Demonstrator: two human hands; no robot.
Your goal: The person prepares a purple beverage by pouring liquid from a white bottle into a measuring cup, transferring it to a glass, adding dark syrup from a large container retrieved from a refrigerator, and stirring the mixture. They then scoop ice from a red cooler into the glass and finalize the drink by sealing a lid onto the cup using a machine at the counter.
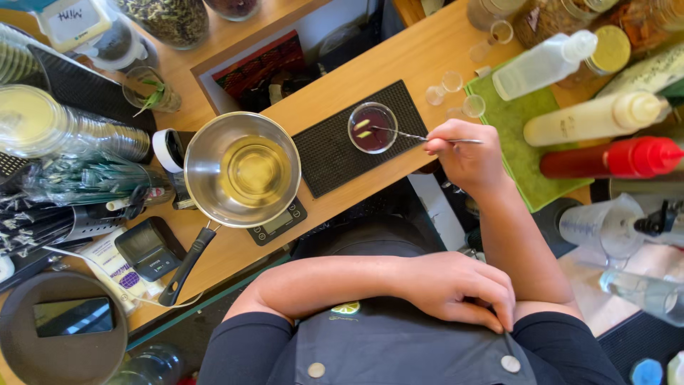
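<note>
Pinching the thin metal handle of a long bar spoon (427,137), the right hand (467,153) has its grip pressed together around the shaft, and the spoon's far end dips into a small glass (372,127) of dark red drink with pale slices floating in it. That glass stands on the black rubber bar mat (335,153) in the middle of the wooden desk (399,60). The left hand (456,285) holds nothing; it lies folded across the person's body, fingers curled loosely over the right forearm, well apart from the glass. Biggest of the surrounding things is the steel saucepan (242,170) of clear yellowish liquid, sitting on a small digital scale (279,224) just left of the mat, its black handle (187,265) pointing toward the near edge. Farther left lies a stack of clear plastic lids (64,132) and a bundle of dark straws (78,182). On the right, a green cloth (516,153) lies on the desk, with a clear squeeze bottle (541,64), a cream one (595,117) and a red one (609,158) on or beside it. Several tiny clear cups (452,82) stand between the mat and the cloth. Smallest, a black pocket scale (146,248) rests near the saucepan's handle.
</note>
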